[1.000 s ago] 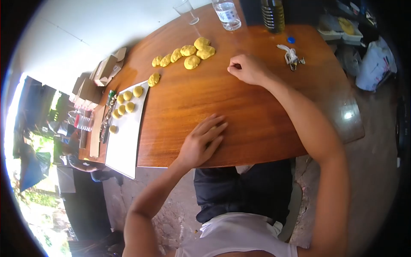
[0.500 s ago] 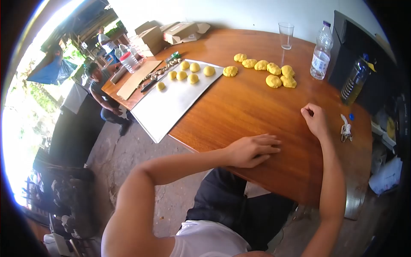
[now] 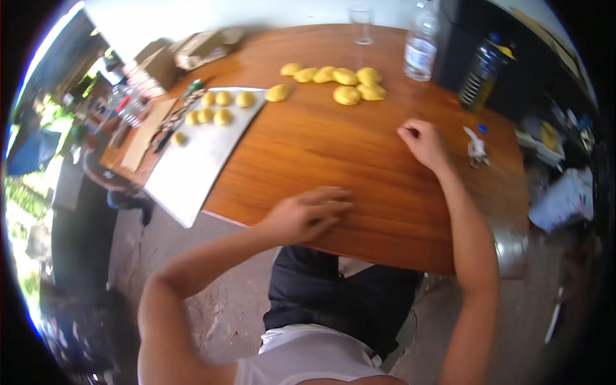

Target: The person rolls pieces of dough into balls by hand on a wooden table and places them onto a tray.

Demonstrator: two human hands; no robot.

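Note:
My left hand (image 3: 309, 213) is over the near edge of the wooden table (image 3: 308, 151), palm down with its fingers stretched out. Nothing shows in it, though the space beneath the palm is hidden. Further right, my right hand (image 3: 423, 141) rests on the table with its fingers curled into a loose fist and no object visible inside. Several rough yellow dough lumps (image 3: 346, 95) sit beyond my hands, one of them beside a metal baking sheet (image 3: 192, 172). Smooth, round dough balls (image 3: 222, 117) lie on the sheet's far half.
A water bottle (image 3: 420, 54), a drinking glass (image 3: 362, 31) and a bottle of yellowish liquid (image 3: 478, 80) stand at the back right. A white cable (image 3: 476, 151) lies near the right edge. Cardboard boxes (image 3: 157, 67) are at the back left; a person (image 3: 106, 173) sits beyond.
The head view has swung to the right, so the table and everything on it appear further left and blurred. Both hands keep nearly the same pose.

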